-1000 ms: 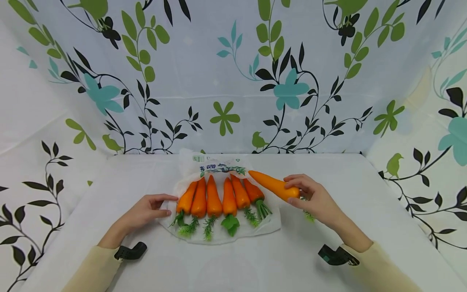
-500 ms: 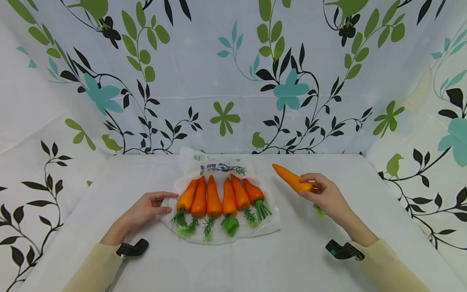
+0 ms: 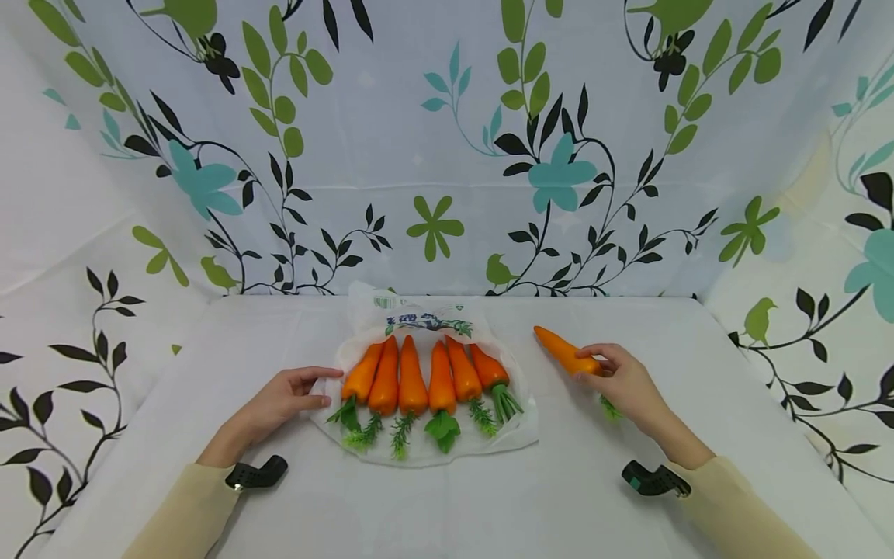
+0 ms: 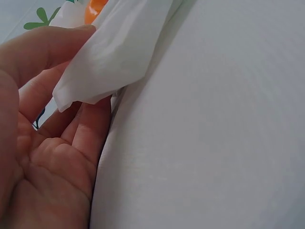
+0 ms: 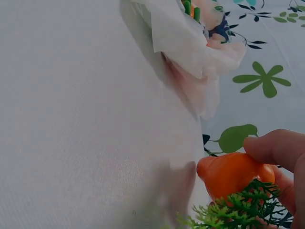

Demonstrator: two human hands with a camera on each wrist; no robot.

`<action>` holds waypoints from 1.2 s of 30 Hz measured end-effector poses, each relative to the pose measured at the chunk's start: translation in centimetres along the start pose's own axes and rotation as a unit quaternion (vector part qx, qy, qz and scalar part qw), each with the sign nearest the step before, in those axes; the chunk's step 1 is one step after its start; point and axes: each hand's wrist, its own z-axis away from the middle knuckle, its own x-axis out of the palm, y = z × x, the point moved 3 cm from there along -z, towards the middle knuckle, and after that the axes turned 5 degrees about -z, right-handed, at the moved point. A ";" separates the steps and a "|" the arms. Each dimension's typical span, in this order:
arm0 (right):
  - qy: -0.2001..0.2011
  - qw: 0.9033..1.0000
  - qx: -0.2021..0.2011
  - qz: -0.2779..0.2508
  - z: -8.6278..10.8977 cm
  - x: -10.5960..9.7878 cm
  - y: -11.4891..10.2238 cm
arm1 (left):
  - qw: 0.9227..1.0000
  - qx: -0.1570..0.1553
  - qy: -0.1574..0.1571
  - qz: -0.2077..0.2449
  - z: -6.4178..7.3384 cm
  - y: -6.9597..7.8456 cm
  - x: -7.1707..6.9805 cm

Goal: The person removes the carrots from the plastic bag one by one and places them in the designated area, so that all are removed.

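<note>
Several orange toy carrots [image 3: 412, 384] with green tops lie side by side on a thin white plastic bag [image 3: 433, 454], tips toward the bag's printed end. At the bag's left edge, my left hand [image 3: 288, 400] pinches the plastic; in the left wrist view its thumb [image 4: 52, 45] lies over the bag edge [image 4: 119, 52], with fingers beneath. To the right of the bag, my right hand [image 3: 625, 384] grips a single carrot [image 3: 562, 349] by its thick end, tip pointing away to the left. Its feathery green top [image 5: 238, 207] hangs below the hand in the right wrist view.
A white tabletop [image 3: 447, 512] carries the bag and reaches back to a hanging cloth [image 3: 349, 116] printed with leaves, flowers and birds. Similar cloth hangs on both sides. A black wrist device [image 3: 257, 472] sits on the left forearm and another [image 3: 655, 478] on the right.
My right hand has carried its carrot rightward, away from the bag's right edge, then slightly down toward the tabletop. The left hand, the bag and the other carrots have stayed put.
</note>
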 end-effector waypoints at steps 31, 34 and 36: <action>-0.020 0.999 -0.016 0.024 0.2 -0.2 0.4 | 1.000 -0.007 -0.008 -0.003 0.1 0.0 0.0; -0.017 0.999 -0.021 0.026 0.2 -0.5 0.2 | 1.000 -0.006 -0.008 -0.006 0.1 0.0 0.0; -0.016 0.999 -0.025 0.027 0.2 -0.6 0.1 | 1.000 -0.005 -0.008 -0.007 0.2 0.0 0.0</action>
